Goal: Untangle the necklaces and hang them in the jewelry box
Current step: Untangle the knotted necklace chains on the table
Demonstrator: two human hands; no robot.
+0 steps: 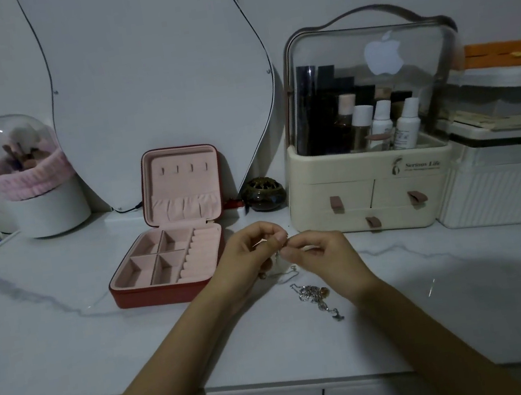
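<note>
Both hands meet above the middle of the white marbled countertop (69,327), fingertips nearly touching, and between them they pinch a thin silvery chain. The left hand (245,260) has its fingers curled inward with the thumb pressed against the forefinger on the chain; the right hand (325,258) pinches the same strand from the other side, its fingers bent and close together. From the pinch the chain drops down and runs to the tangled necklaces (314,294), a small knot of silver links and pendants lying on the countertop just below and between the wrists, toward the front edge — one pendant trails out at the lower right of the heap. The jewelry box (168,268) sits open just left of the left hand, red outside and pink inside, its lid standing upright with a row of four small hooks (184,168) near the top and a gathered pocket beneath; the hooks are bare. Its base shows four square compartments and a block of ring rolls. Along the back edge stand a brush holder (46,195) with a clear dome at the left, a curved mirror (150,78), a small dark round pot (263,193), and a cream cosmetics organizer (374,200) with drawers and bottles at the right.
</note>
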